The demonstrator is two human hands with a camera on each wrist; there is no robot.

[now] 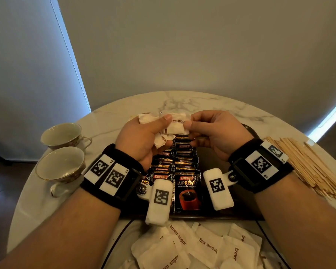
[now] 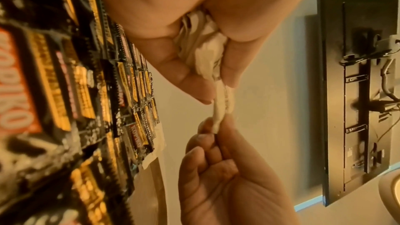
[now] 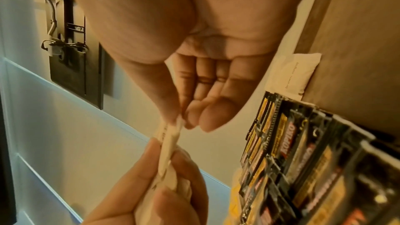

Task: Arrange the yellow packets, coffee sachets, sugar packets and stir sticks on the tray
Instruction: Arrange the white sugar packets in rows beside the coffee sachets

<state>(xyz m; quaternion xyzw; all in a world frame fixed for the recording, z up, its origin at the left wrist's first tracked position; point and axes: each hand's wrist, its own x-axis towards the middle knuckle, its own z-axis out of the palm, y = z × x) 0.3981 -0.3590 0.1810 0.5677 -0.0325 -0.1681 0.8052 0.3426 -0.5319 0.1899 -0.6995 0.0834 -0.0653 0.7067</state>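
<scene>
Home room: marble table (image 1: 192, 101), 2 teacups (image 1: 61, 167), wall-mounted TV (image 2: 355, 91).

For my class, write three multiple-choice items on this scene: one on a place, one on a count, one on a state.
1. Where do the stir sticks lie?
A. on the table, right of the tray
B. inside a cup
C. on the coffee sachets

2. How many cups stand on the table?
A. one
B. two
C. four

3. What is the right hand doing?
A. resting flat
B. pinching a sugar packet
C. lifting a cup

Key: 1 A, the pile lies at the table's right edge; 2 B, two cups stand at left; 3 B, thumb and fingers pinch the packet's edge.
</scene>
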